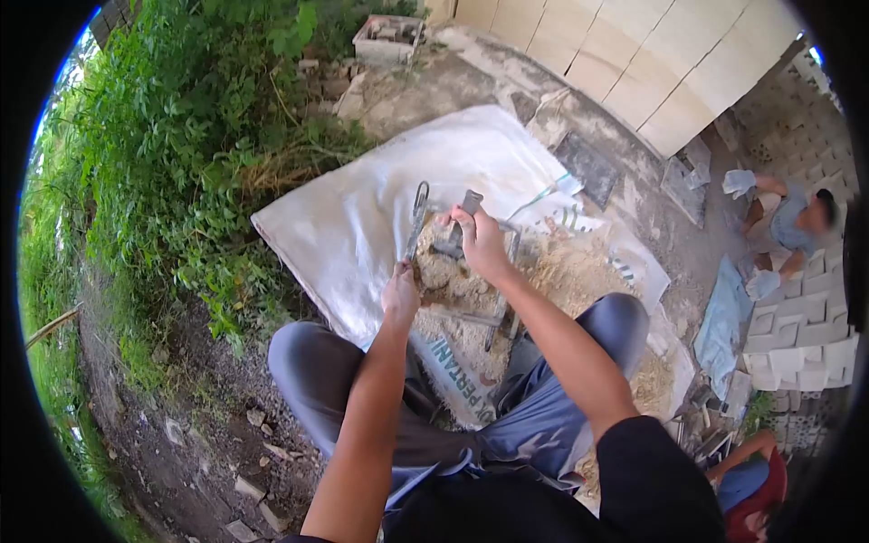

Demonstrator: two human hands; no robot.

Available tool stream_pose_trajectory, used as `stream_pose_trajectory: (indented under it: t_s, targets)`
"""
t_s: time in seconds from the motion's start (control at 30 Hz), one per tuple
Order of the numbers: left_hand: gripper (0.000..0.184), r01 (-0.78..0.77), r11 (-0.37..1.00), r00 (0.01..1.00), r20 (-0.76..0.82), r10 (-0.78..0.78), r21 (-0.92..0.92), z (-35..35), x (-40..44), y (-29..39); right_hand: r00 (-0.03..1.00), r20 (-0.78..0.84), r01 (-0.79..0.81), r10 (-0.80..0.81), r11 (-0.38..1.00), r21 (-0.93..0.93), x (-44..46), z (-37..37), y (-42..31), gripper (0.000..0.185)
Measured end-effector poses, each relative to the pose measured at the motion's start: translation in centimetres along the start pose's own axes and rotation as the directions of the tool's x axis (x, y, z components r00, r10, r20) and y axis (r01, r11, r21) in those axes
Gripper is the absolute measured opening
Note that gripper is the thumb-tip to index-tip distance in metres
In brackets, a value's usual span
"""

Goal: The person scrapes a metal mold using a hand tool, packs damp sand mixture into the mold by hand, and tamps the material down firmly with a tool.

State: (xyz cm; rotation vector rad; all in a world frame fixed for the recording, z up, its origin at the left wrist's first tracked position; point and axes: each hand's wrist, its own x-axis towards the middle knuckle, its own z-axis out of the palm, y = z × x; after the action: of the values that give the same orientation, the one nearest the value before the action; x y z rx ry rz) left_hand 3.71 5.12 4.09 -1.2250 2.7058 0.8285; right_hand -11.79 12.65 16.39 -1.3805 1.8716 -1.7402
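Observation:
My left hand (401, 291) is closed around the lower end of a long narrow metal bar (417, 222) with a slot at its top. My right hand (480, 240) grips a short dark flat-ended tool (472, 202), its fingers wrapped round it. Between and below the hands lies a metal frame (471, 317), with a pale rough block (444, 276) and crumbly material inside it. Sandy powder (566, 271) is heaped to the right, on a white woven sack (362, 217) spread on the ground.
Green plants (181, 136) grow at the left. A box of rubble (389, 41) stands at the top. At the right, a person (792, 217) in white gloves sits by stacked pale tiles (801, 344); another person (751, 480) is lower right. Pale panels (634, 63) stand behind.

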Motion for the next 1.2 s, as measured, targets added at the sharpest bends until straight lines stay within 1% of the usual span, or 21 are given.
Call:
stream_pose_trajectory:
  t_s: [0.03, 0.1, 0.17, 0.27, 0.33, 0.4, 0.43, 0.5, 0.53, 0.6, 0.67, 0.7, 0.83, 0.9, 0.93, 1.0, 1.03, 1.07, 1.1, 1.17, 1.2]
  targets:
    - [0.1, 0.003, 1.0, 1.0, -0.01, -0.003, 0.023, 0.2, 0.2, -0.1, 0.999, -0.011, 0.036, -0.036, 0.999, -0.006, 0.7, -0.4, 0.0, 0.028]
    - [0.096, -0.004, 0.998, 0.999, -0.044, 0.006, 0.062, 1.1, 0.8, -0.5, 0.993, -0.049, -0.103, 0.106, 0.993, 0.055, 1.9, -0.7, -0.7, 0.028]
    - [0.094, -0.009, 0.996, 0.999, -0.048, 0.013, 0.09, 1.5, 1.3, -1.3, 0.996, -0.016, -0.086, 0.089, 0.989, 0.117, 2.8, -1.5, -2.9, 0.029]
    - [0.094, 0.011, 1.0, 1.0, -0.015, -0.011, 0.022, 0.4, -0.1, -0.1, 0.999, 0.022, -0.047, 0.043, 0.978, 0.205, 4.3, -2.7, -8.2, 0.029]
    - [0.093, 0.003, 0.999, 1.0, -0.018, -0.003, 0.044, -0.2, -0.2, 0.2, 0.997, 0.052, -0.058, 0.049, 0.98, 0.189, 2.8, -1.7, -6.2, 0.031]
    - [0.093, -0.021, 1.0, 1.0, -0.023, 0.021, 0.024, 1.1, -0.5, -0.2, 0.978, 0.208, 0.029, -0.009, 0.995, -0.094, -0.7, 0.4, -0.6, 0.025]
    - [0.093, -0.044, 0.998, 0.998, -0.041, 0.046, 0.045, 3.2, 0.2, -1.6, 0.98, 0.196, 0.06, -0.04, 0.993, -0.101, -0.5, 0.1, -0.8, 0.025]
    - [0.096, 0.042, 0.997, 0.999, -0.003, -0.042, 0.064, 0.9, 0.8, -0.2, 0.962, 0.273, 0.006, 0.016, 0.997, -0.078, 1.2, 0.3, -2.0, 0.026]
    - [0.096, 0.042, 0.996, 0.999, -0.002, -0.042, 0.073, 0.2, 0.5, -0.2, 0.964, 0.267, 0.005, 0.015, 0.997, -0.072, 1.4, 0.0, -2.4, 0.026]
    - [0.096, 0.033, 0.998, 0.999, -0.015, -0.032, 0.051, 0.4, 0.4, -0.1, 0.971, 0.19, -0.127, 0.145, 0.986, -0.108, 2.8, -1.9, -5.7, 0.032]
    - [0.094, 0.012, 1.0, 0.999, -0.041, -0.011, 0.019, -0.2, -0.6, 0.4, 0.991, 0.123, -0.057, 0.043, 0.992, 0.109, 3.9, -2.2, -7.1, 0.031]
    - [0.094, 0.012, 1.0, 0.999, -0.03, -0.011, 0.029, -0.5, -0.3, 0.5, 0.995, 0.104, -0.026, 0.012, 0.99, 0.135, 4.0, -2.3, -8.0, 0.031]
    - [0.087, 0.004, 0.999, 1.0, -0.02, -0.003, 0.034, 0.5, 0.1, -0.3, 0.992, 0.102, -0.079, 0.067, 0.99, 0.119, 0.8, -0.7, -2.0, 0.031]
    - [0.073, 0.035, 0.998, 0.999, -0.022, -0.034, 0.055, -0.1, 0.3, 0.4, 0.994, 0.077, -0.087, 0.077, 0.987, 0.136, 2.5, -1.4, -2.3, 0.031]
    - [0.073, 0.033, 0.998, 0.999, -0.041, -0.031, 0.053, -0.3, 0.2, 0.4, 0.99, 0.065, -0.133, 0.123, 0.977, 0.167, 3.1, -1.6, -2.5, 0.03]
    - [0.071, -0.004, 0.999, 0.999, -0.041, 0.006, 0.044, 0.6, 0.3, -0.5, 0.994, -0.003, -0.105, 0.108, 0.972, 0.212, 3.9, -2.5, -4.0, 0.029]
    - [0.081, -0.022, 0.999, 0.998, -0.066, 0.025, 0.046, 1.8, 1.1, -1.4, 0.996, -0.062, -0.043, 0.059, 0.969, 0.242, 4.0, -2.9, -4.8, 0.029]
    - [0.081, -0.016, 0.999, 0.999, -0.042, 0.018, 0.05, 1.3, 0.3, -1.1, 0.992, -0.122, 0.003, 0.031, 0.963, 0.27, 3.8, -3.2, -6.0, 0.029]
    - [0.086, -0.019, 0.999, 1.0, -0.024, 0.02, 0.051, -0.3, -0.5, 0.0, 0.993, -0.114, 0.024, 0.009, 0.958, 0.285, 4.0, -3.4, -7.2, 0.03]
    - [0.102, -0.019, 0.998, 0.999, -0.043, 0.022, 0.068, 0.0, 0.1, 0.0, 0.995, -0.095, -0.014, 0.037, 0.972, 0.236, 3.4, -3.2, -7.3, 0.03]
    - [0.102, -0.02, 0.997, 0.999, -0.033, 0.023, 0.075, 0.8, 0.2, -0.5, 0.996, -0.078, -0.033, 0.048, 0.982, 0.187, 3.1, -3.0, -7.3, 0.03]
